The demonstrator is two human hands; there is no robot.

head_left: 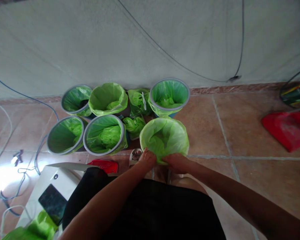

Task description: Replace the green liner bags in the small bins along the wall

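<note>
Black clothing [150,213] spreads over the lap, just short of the grip. Beyond the grip, mostly leftward, stand other lined bins [103,116]; nearer and left, a white box [32,196]. Straight beyond the fingers sits one bin wrapped in a green liner [175,133] — left hand [148,159] and right hand [176,162] both pinching its near edge. Just left of them — a pale sandal [134,156].

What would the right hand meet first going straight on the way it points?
Apart from the green bag it holds, the right hand would probably meet the left hand; exact depth is unclear.
</note>
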